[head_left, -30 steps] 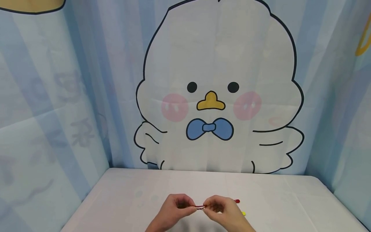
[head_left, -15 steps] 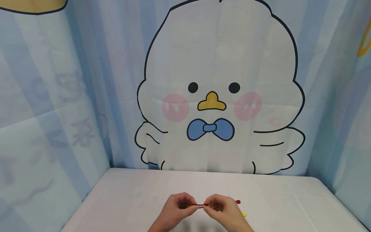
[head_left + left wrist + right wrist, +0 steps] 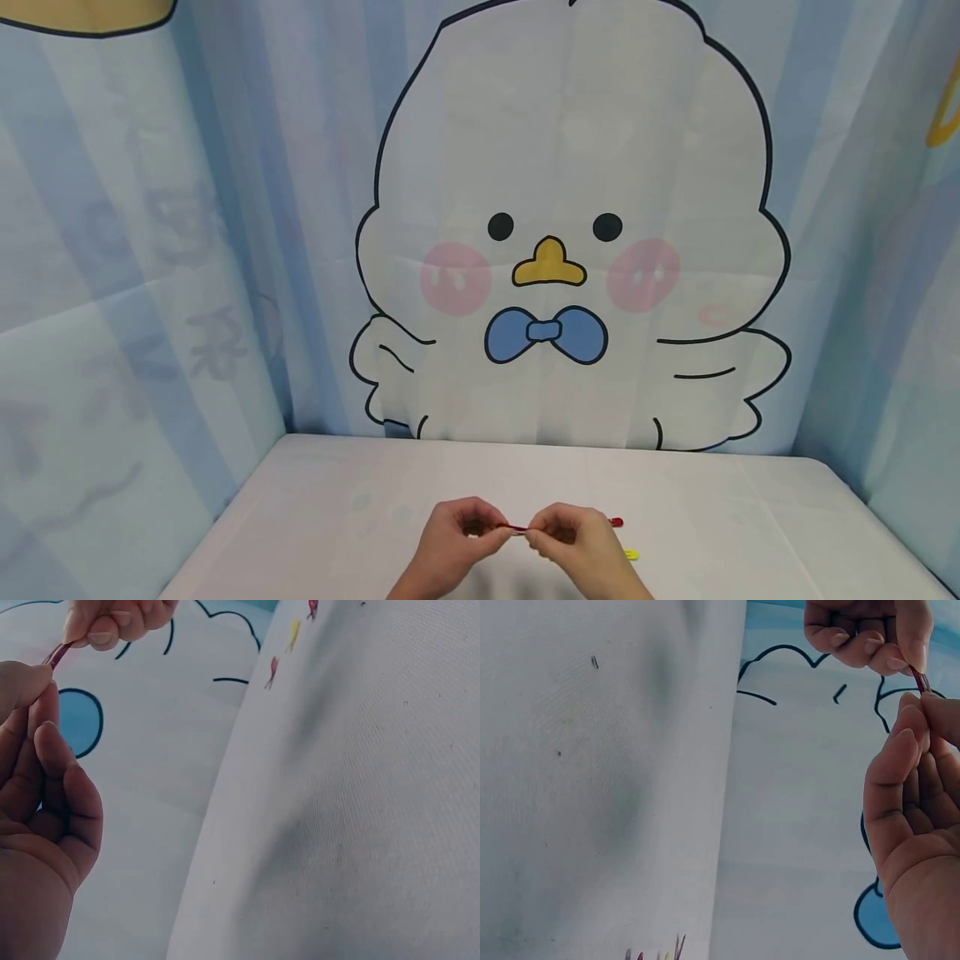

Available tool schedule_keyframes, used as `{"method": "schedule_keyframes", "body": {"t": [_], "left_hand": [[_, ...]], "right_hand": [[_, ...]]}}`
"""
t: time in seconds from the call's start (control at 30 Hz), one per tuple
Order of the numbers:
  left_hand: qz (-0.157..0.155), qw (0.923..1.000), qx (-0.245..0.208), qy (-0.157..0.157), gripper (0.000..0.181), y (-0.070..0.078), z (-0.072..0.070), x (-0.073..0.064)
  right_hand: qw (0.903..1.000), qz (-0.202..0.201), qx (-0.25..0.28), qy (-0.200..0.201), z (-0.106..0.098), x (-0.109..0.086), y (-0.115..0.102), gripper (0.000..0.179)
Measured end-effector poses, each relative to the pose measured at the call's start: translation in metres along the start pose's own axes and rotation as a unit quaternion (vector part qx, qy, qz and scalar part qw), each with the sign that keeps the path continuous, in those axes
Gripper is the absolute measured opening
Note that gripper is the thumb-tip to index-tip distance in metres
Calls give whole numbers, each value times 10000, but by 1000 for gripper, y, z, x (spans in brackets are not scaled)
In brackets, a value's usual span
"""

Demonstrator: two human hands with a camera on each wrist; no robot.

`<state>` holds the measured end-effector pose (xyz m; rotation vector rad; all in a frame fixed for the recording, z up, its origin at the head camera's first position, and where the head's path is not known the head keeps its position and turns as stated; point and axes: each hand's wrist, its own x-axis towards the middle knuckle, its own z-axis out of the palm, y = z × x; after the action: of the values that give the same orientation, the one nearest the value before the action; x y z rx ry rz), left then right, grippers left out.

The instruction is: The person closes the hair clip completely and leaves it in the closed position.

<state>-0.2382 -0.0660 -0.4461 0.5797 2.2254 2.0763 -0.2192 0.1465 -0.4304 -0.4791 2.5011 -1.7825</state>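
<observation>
Between both hands, just over the near part of the table, is a small slim dark red clip [image 3: 517,528] with two thin strips. My left hand [image 3: 453,537] pinches one end of it between thumb and fingertips. The other end is pinched the same way by my right hand [image 3: 573,537]. In the left wrist view the clip [image 3: 57,655] shows as a short red piece between the fingertips, and the right wrist view shows the clip [image 3: 921,679] with two strips side by side. The fingertips hide both its ends.
Beyond my right hand, a red clip [image 3: 616,522] and a yellow clip [image 3: 631,554] lie on the white table [image 3: 337,500], partly hidden by the hand. The left wrist view shows another red clip [image 3: 272,671] in their row. A printed curtain [image 3: 555,150] hangs behind the table.
Both hands keep their pinch and have barely moved. The two strips of the clip, spread apart a second ago, lie closer together now, and the clip slants slightly down to the right.
</observation>
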Motion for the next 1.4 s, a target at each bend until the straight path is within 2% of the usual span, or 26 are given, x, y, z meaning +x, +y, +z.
{"method": "schedule_keyframes", "body": {"t": [0.27, 0.5, 0.67, 0.8, 1.0, 1.27, 1.4], "left_hand": [[-158, 9996, -137, -208, 13, -1, 0, 1], [-184, 9996, -33, -205, 11, -1, 1, 0], [-91, 9998, 157, -122, 11, -1, 1, 0], [16, 9996, 296, -13, 11, -2, 2, 0], [-64, 9986, 415, 327, 10, -3, 3, 1], [-251, 9993, 110, 239, 11, -2, 2, 3], [-343, 9986, 23, 406, 11, -2, 3, 4]], "right_hand": [[10000, 18, 62, 42, 0, 0, -1, 12], [9998, 153, 51, 71, 0, -1, -4, 14], [9998, 167, -33, 108, 0, -1, -3, 13], [9998, 13, -150, 153, 2, -1, -3, 10], [9984, -143, -373, 412, 9, 0, -5, 9], [9966, 38, -406, 718, 11, 3, -8, 10], [9962, 106, -299, 813, 11, 5, -8, 16]]}}
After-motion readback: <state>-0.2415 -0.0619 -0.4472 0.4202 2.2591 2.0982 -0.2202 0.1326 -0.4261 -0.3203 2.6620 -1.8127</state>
